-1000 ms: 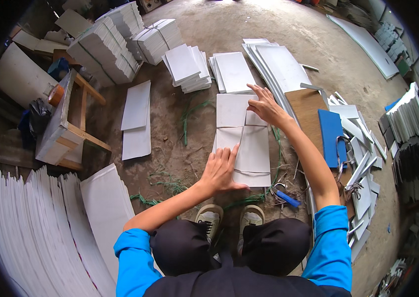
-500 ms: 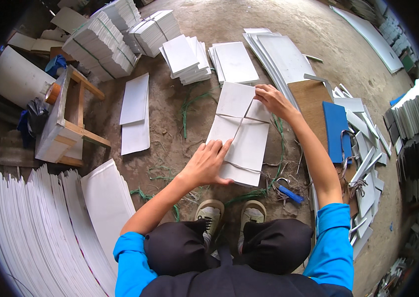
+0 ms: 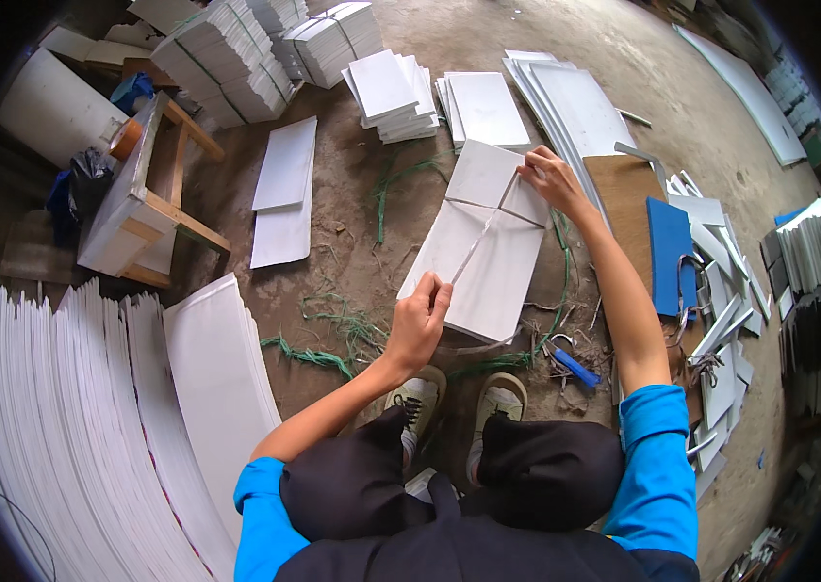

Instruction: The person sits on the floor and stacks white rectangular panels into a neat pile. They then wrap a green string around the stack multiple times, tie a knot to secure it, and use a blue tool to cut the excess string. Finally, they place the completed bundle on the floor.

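Nearest, the person's two shoes (image 3: 457, 412) stand on the dirt floor, just below a bundle of white sheets (image 3: 483, 247) that lies flat ahead of them. The left hand (image 3: 418, 325) is closed in a pinch on the near end of a pale strap (image 3: 474, 250), which runs taut and diagonal across the bundle. The right hand (image 3: 551, 179) presses down on the far right corner of the bundle with fingers bent over the strap's other end (whether it grips the strap or only pins it cannot be told). The hands are well apart, one at each end of the stack.

Left of the knees, long white boards (image 3: 90, 407) lie fanned in overlapping rows. Green strap scraps (image 3: 333, 335) are scattered on the ground between them and the bundle. Just right of the shoes lies a blue-handled tool (image 3: 575, 367) among loose cord. Further right are a brown board (image 3: 629, 194), a blue flat panel (image 3: 671, 254) and a litter of narrow white offcuts (image 3: 721, 330).

To the left, beyond the scraps, two loose white sheets (image 3: 284, 189) lie end to end beside a wooden stool (image 3: 144, 199) tipped at an angle. Farthest off, tied stacks of white sheets (image 3: 236, 63) and smaller untied piles (image 3: 391, 92) line the top edge, with more flat white sheets (image 3: 571, 102) beside them. Nothing covers the bundle but the two hands.
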### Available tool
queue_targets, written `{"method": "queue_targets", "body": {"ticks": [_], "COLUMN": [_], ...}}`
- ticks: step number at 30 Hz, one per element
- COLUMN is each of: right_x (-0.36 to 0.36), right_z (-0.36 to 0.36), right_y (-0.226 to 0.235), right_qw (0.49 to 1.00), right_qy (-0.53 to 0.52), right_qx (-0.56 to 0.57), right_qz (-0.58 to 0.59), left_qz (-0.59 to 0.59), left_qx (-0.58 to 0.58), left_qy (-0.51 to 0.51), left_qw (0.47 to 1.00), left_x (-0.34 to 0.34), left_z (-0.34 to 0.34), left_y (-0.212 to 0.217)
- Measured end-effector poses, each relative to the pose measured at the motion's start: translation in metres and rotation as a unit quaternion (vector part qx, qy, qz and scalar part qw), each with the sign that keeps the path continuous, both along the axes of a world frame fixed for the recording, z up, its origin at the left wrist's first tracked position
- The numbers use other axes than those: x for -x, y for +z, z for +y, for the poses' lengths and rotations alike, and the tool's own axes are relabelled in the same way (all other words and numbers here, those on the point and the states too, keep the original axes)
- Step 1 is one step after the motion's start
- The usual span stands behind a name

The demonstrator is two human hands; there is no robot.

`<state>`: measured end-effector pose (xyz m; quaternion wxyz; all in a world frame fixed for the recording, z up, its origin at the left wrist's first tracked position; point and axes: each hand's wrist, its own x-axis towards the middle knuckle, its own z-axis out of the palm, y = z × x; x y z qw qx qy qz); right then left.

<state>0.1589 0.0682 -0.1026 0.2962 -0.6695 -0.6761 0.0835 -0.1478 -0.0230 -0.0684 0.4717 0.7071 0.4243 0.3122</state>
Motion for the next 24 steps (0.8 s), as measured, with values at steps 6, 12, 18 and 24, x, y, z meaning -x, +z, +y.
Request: {"method": "queue_targets", "body": {"ticks": [6,12,18,24], "right_x": [0.0,-0.007,-0.002,-0.021], "right_z": [0.011,0.012,0.006,-0.01], "right_y": [-0.004,-0.02,-0.01,-0.02], "right_qw": [0.999,0.998,0.992,0.984], "right_qy": [-0.047,-0.064,-0.092,-0.122], "right_qx": [0.027,0.029,0.083,0.123], "right_qz": [-0.003,-0.006,-0.001,0.029], "left_qz": [-0.044,-0.155,-0.253,-0.253], "left_qx": [0.076,0.293,0.411,0.39], "left_qy": [-0.015,0.072,0.09,0.198], "left_qw": [0.996,0.941,0.871,0.863], "left_x": [0.013,0.025,-0.001,-0.022], "left_z": [-0.034,-0.052,-0.035,-0.027], "left_y": [-0.056,-0.134,-0.161,-0.145]}}
